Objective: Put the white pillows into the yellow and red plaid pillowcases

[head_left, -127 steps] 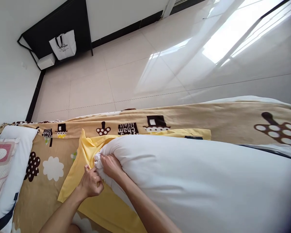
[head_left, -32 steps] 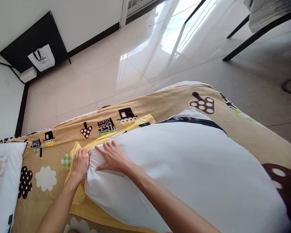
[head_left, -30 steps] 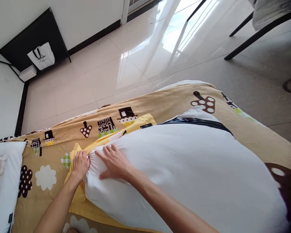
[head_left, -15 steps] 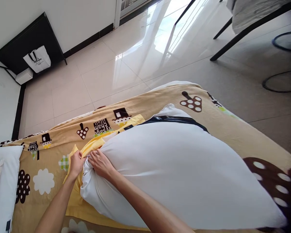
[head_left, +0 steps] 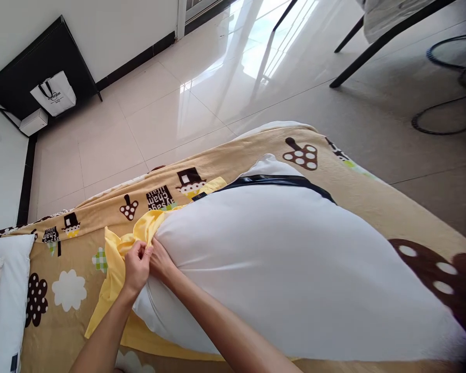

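A big white pillow (head_left: 279,269) lies across the bed on a yellow pillowcase (head_left: 114,264). My left hand (head_left: 136,268) is closed in a pinch on the yellow pillowcase's edge at the pillow's left end. My right hand (head_left: 160,259) is closed too, pressed against the pillow's left corner right beside the left hand; its fingers are partly hidden behind the left hand. Yellow cloth bunches up above both hands.
The bed carries a tan blanket (head_left: 225,160) with cartoon prints. Another white pillow (head_left: 5,290) lies at the far left. Beyond the bed is a glossy tiled floor (head_left: 171,109), a black stand with a white bag (head_left: 53,93), a black table leg (head_left: 373,46) and a cable (head_left: 442,109).
My right hand went from lying flat on the pillow to gripping its left corner. My left hand lifted the yellow pillowcase edge up and toward the pillow. The view shifted slightly.
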The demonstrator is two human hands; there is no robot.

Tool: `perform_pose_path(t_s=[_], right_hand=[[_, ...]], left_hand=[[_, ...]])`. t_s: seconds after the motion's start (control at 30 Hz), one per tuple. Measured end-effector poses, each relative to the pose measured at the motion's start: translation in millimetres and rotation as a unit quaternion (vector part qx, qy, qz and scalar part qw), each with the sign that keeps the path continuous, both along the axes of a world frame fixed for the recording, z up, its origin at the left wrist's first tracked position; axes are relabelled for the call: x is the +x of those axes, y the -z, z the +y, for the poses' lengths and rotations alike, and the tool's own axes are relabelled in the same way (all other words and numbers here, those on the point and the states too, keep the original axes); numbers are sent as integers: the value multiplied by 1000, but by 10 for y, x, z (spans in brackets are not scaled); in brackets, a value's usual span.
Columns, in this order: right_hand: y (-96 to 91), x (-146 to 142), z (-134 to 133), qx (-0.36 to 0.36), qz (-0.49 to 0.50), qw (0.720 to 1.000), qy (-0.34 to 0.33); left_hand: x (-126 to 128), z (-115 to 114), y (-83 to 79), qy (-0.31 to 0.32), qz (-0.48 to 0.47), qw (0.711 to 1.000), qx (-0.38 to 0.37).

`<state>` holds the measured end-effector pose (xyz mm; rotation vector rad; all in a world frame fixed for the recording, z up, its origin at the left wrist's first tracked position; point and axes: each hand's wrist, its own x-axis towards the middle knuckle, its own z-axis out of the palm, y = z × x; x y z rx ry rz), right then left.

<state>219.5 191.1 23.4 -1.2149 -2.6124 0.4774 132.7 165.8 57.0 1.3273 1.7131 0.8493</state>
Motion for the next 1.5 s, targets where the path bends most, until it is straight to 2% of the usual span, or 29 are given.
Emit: perform_pose_path(t_s=[0.1, 0.17, 0.27, 0.33, 0.4, 0.47, 0.53, 0.6, 0.67, 0.77, 0.9, 0.97, 1.03, 1.07, 1.13, 1.23, 1.3, 1.4, 1.5], right_hand=[[-112, 118, 129, -5, -35, 999, -3], [-223, 309, 109, 6, -31, 999, 8], [-335, 727, -11, 18, 11, 999, 33], [-334, 990, -44, 11, 16, 998, 61], [-292, 1123, -8, -18, -12, 997, 80], [-257, 1070, 52, -57, -48, 996, 58], [-258, 869, 73, -80, -68, 995, 3], [-273, 628, 37, -67, -62, 994, -53], [-254, 453, -9, -34, -45, 995, -77], [-125, 424, 39, -12, -47, 998, -44], [-14, 657, 188, 1, -46, 998, 38], [-94, 771, 86, 23, -20, 994, 102], [-229, 855, -209, 47, 19, 989, 141], [-288, 889, -416, 58, 39, 989, 132], [-332, 952, -865, 71, 62, 993, 68], [-179, 1013, -1334, 80, 44, 996, -14], [-31, 1007, -1368, 94, 36, 995, -19], [19, 924, -1053, 66, 79, 994, -29], [-180, 796, -549, -33, 129, 991, -26]], left_hand=[[-216, 151, 84, -70, 22, 997, 22], [-396, 245, 138, -106, 51, 992, 34], [-531, 268, 183, -102, 62, 992, 25], [-510, 231, 181, -88, 66, 994, 11], [-433, 204, 159, -66, 74, 995, -3], [-336, 207, 125, -55, 84, 995, -5], [-238, 216, 83, -67, 86, 994, 11], [-141, 190, 39, -79, 76, 993, 30], [-50, 110, 8, -76, 54, 995, 38], [46, -36, 25, -60, 16, 998, 14], [0, -37, 183, -93, 9, 996, -11], [-83, 33, 274, -107, 14, 994, -2], [-162, 92, 335, -103, 1, 995, -4], [-192, 111, 350, -100, -13, 995, -12], [-221, 132, 352, -100, -43, 994, -32], [-203, 164, 295, -110, -78, 989, -58], [-186, 199, 201, -108, -91, 988, -69], [-230, 190, -62, -63, -40, 997, -35], [-359, -63, -381, -61, 122, 987, 91]])
